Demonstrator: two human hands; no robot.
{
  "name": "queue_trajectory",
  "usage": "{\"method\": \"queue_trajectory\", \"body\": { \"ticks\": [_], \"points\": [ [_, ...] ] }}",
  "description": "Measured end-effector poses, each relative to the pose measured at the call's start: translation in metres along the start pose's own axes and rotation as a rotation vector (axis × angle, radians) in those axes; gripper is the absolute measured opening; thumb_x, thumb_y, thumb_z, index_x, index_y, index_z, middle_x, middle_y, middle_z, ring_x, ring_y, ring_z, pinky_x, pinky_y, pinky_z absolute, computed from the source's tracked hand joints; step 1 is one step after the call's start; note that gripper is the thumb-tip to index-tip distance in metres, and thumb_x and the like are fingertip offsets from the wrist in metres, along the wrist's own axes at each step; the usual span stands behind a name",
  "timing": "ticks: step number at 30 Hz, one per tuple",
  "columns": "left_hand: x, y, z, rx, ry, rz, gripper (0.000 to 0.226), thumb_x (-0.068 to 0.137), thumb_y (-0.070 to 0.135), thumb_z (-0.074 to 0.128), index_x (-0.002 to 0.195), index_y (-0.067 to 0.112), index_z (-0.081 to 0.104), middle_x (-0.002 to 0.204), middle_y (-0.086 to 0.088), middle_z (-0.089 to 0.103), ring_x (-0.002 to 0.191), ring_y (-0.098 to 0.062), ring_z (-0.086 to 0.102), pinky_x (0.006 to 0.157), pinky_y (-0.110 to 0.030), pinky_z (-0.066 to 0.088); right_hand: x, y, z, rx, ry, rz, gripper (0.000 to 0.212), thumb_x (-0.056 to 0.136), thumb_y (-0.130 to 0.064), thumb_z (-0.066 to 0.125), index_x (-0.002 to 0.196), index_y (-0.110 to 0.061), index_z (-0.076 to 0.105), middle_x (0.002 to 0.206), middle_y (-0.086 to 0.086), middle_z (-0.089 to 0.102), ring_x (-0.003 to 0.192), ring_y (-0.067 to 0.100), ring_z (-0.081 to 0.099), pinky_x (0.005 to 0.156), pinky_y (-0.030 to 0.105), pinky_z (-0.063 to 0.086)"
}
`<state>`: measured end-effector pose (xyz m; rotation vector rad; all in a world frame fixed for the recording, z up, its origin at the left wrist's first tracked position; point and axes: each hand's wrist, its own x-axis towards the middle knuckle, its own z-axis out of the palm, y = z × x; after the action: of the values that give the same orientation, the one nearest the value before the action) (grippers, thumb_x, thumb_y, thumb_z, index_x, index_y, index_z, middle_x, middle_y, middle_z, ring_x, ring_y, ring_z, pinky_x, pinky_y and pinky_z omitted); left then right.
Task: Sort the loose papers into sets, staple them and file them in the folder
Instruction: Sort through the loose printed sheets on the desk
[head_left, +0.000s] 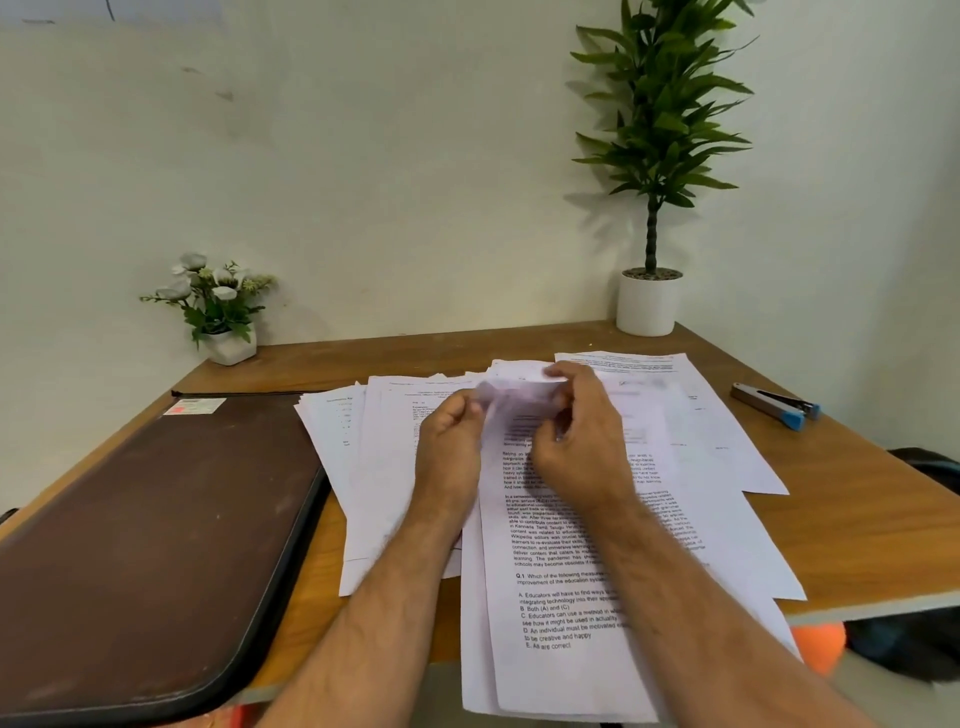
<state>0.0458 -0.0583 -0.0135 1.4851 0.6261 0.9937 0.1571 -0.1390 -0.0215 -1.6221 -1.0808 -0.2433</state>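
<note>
Head view: your left hand (451, 441) and right hand (576, 431) pinch the blurred top edge of a printed sheet (566, 571), fingers closed on it, over loose papers (395, 467) mid-table. The folder (156, 530) lies at nine o'clock, the stapler (777, 405) at two.

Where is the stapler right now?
The stapler lies on the wooden table at the far right, just right of the spread papers and in front of the tall potted plant.
</note>
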Motion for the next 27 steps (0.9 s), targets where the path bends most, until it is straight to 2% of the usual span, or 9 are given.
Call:
{"method": "queue_trajectory", "body": {
  "ticks": [3,6,8,10,12,17,21,23,27],
  "points": [
    [-0.002,0.001,-0.001,0.008,-0.069,0.076,0.035,0.099,0.006,0.053,0.086,0.026,0.079,0.088,0.008,0.077,0.084,-0.009,0.071,0.072,-0.021,0.057,0.002,0.003,0.0,-0.011,-0.089,0.109,0.074,0.079,0.005,0.058,0.14,-0.033,0.041,0.118,-0.008,0.043,0.104,0.003,0.048,0.081,0.004,0.041],
    [-0.002,0.001,-0.004,0.109,-0.102,0.14,0.039,0.096,-0.001,0.053,0.083,0.026,0.079,0.082,0.018,0.075,0.086,0.002,0.068,0.073,-0.012,0.051,0.005,0.003,0.001,-0.094,-0.112,0.115,0.035,0.084,0.003,0.06,0.107,-0.023,0.06,0.112,-0.005,0.037,0.099,0.001,0.048,0.073,0.0,0.042],
    [-0.001,0.001,-0.006,0.114,-0.091,0.161,0.034,0.099,0.01,0.049,0.091,0.019,0.081,0.09,0.012,0.078,0.093,-0.005,0.07,0.079,-0.02,0.056,0.006,0.003,0.001,-0.13,-0.09,0.127,0.023,0.083,0.003,0.064,0.089,-0.018,0.057,0.111,-0.004,0.037,0.093,0.001,0.047,0.07,0.006,0.045],
    [0.007,0.006,-0.008,-0.051,0.031,0.002,0.034,0.098,0.011,0.046,0.099,0.013,0.079,0.098,0.001,0.078,0.098,-0.015,0.072,0.084,-0.028,0.059,0.006,0.004,0.002,-0.144,-0.077,0.131,0.025,0.08,0.004,0.065,0.086,-0.018,0.056,0.113,-0.004,0.037,0.093,0.0,0.046,0.075,0.009,0.045],
    [0.023,0.006,-0.011,-0.106,0.139,-0.117,0.032,0.097,-0.001,0.049,0.1,0.015,0.077,0.103,-0.004,0.077,0.101,-0.017,0.072,0.086,-0.026,0.058,0.005,0.004,0.002,-0.159,-0.095,0.12,0.025,0.079,0.004,0.066,0.086,-0.018,0.056,0.114,-0.004,0.036,0.095,-0.001,0.045,0.077,0.011,0.045],
    [0.059,-0.004,-0.006,0.536,0.059,-0.14,0.035,0.088,0.007,0.069,0.122,0.016,0.07,0.125,-0.004,0.069,0.113,-0.02,0.064,0.091,-0.027,0.053,0.007,0.002,0.004,-0.169,-0.095,0.085,0.022,0.079,0.004,0.068,0.082,-0.016,0.058,0.132,-0.003,0.033,0.09,-0.002,0.049,0.069,0.004,0.043],
    [0.069,-0.012,0.0,0.66,0.029,-0.152,0.053,0.078,0.03,0.085,0.125,0.018,0.063,0.127,-0.005,0.067,0.112,-0.024,0.064,0.098,-0.038,0.052,0.007,0.008,0.007,-0.202,-0.141,0.041,0.02,0.082,-0.001,0.066,0.077,-0.019,0.058,0.153,-0.011,0.028,0.091,0.001,0.056,0.071,0.007,0.043],
    [0.071,-0.016,-0.001,0.617,0.063,-0.128,0.05,0.079,0.031,0.085,0.122,0.02,0.064,0.122,-0.006,0.069,0.107,-0.024,0.066,0.095,-0.039,0.054,0.009,0.009,0.007,-0.211,-0.199,0.012,0.018,0.083,-0.002,0.064,0.076,-0.018,0.06,0.148,-0.009,0.039,0.097,0.003,0.057,0.076,0.013,0.045],
    [0.072,-0.016,-0.009,0.547,0.065,-0.127,0.023,0.089,0.029,0.075,0.109,0.018,0.073,0.109,-0.002,0.074,0.092,-0.02,0.07,0.085,-0.038,0.058,0.01,0.012,0.01,-0.224,-0.224,-0.029,0.015,0.082,0.001,0.059,0.082,-0.014,0.063,0.105,-0.005,0.06,0.095,0.013,0.055,0.085,0.029,0.05]
  ]
}}
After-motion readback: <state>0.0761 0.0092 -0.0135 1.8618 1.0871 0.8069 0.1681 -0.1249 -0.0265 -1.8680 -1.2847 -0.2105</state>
